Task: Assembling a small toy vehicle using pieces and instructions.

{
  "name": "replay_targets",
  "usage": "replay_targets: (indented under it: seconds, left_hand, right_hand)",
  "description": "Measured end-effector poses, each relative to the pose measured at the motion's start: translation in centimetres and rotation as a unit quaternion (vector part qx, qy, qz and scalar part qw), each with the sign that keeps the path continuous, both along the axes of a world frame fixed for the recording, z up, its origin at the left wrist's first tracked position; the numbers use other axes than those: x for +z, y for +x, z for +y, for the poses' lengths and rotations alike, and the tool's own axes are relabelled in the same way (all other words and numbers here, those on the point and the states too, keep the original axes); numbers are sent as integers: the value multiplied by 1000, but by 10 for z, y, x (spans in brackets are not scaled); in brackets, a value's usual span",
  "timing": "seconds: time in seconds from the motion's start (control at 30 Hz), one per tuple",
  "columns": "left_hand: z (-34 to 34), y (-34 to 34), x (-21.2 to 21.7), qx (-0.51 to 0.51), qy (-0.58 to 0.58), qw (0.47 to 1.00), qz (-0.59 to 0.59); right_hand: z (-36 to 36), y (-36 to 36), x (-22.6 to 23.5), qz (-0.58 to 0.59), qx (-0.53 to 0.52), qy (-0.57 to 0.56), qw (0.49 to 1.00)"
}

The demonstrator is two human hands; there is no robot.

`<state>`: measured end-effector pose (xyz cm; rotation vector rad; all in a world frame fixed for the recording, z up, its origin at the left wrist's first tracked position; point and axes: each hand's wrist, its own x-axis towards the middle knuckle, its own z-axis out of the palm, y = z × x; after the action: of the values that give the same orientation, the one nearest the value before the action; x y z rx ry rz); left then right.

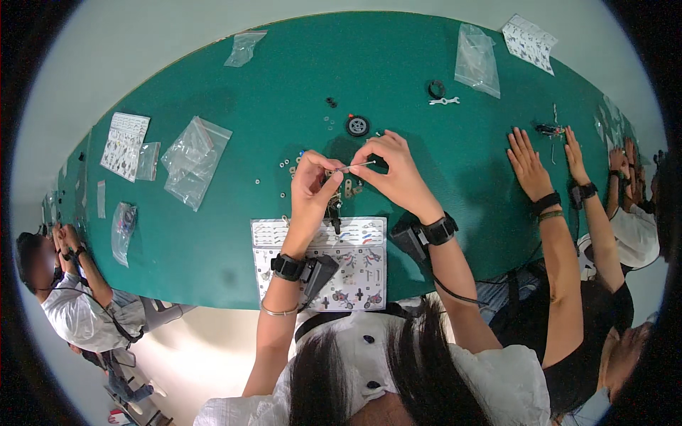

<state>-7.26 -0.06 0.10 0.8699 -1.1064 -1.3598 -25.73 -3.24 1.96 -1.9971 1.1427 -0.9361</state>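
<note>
My right hand [395, 170] pinches a thin metal rod [364, 164] between thumb and fingertips, its tip sticking out toward the right. At the rod's other end my left hand [316, 183] is closed in a pinch; the fingers hide just what they grip there. Under my left hand, a small partly built metal-and-black model [334, 211] shows in part. Small tan perforated pieces [349, 189] lie between the hands on the green table. Beyond my fingers rests a black toy wheel [357, 126] with a grey hub.
A printed picture sheet [320, 273] lies below my hands. Plastic bags [197, 162] are at left, another bag [477, 62] at far right. A small wrench [445, 101] lies beside a black ring [436, 89]. At right, a co-worker's hands [527, 165] rest on the table.
</note>
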Motion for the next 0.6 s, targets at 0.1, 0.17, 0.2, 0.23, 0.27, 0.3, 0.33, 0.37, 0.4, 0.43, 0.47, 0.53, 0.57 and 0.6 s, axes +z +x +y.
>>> replay_targets:
  seconds: [0.1,0.17,0.2,0.23,0.27,0.3,0.33,0.37,0.4,0.43,0.47,0.53,0.57,0.6]
  left_hand:
    - [0,1,-2,6,-2,1000,-9]
    - [0,2,-1,9,-17,1000,-12]
    - [1,2,-1,9,-16,1000,-12]
    - [1,2,-1,11,-16,1000,-13]
    - [1,1,-1,13,-16,1000,-15]
    - [2,1,-1,12,-16,1000,-15]
    - [2,2,-1,12,0,1000,-17]
    - [2,2,-1,12,15,1000,-18]
    - [2,3,-1,12,16,1000,-19]
    - [2,4,-1,14,9,999,-28]
    - [3,4,-1,16,3,999,-36]
    - [2,2,2,16,4,999,-37]
    - [2,1,4,16,5,999,-37]
    - [2,1,4,16,6,999,-37]
  right_hand:
    - [2,2,3,6,-15,-13,1000]
    - [2,2,5,6,-9,-8,1000]
    - [3,1,5,6,-4,-2,1000]
    - [3,1,6,6,-4,-1,1000]
    - [4,1,6,15,2,-1,1000]
    - [5,1,6,23,6,-2,1000]
    - [6,2,6,23,6,-1,1000]
    - [8,5,5,22,-4,-9,1000]
    - [9,8,4,21,-12,-16,1000]
    - [9,9,4,20,-11,-16,1000]
    - [10,11,4,27,-25,-31,999]
    - [10,10,3,36,-42,-46,997]
    - [9,8,2,36,-40,-39,998]
    - [9,8,1,35,-38,-31,998]
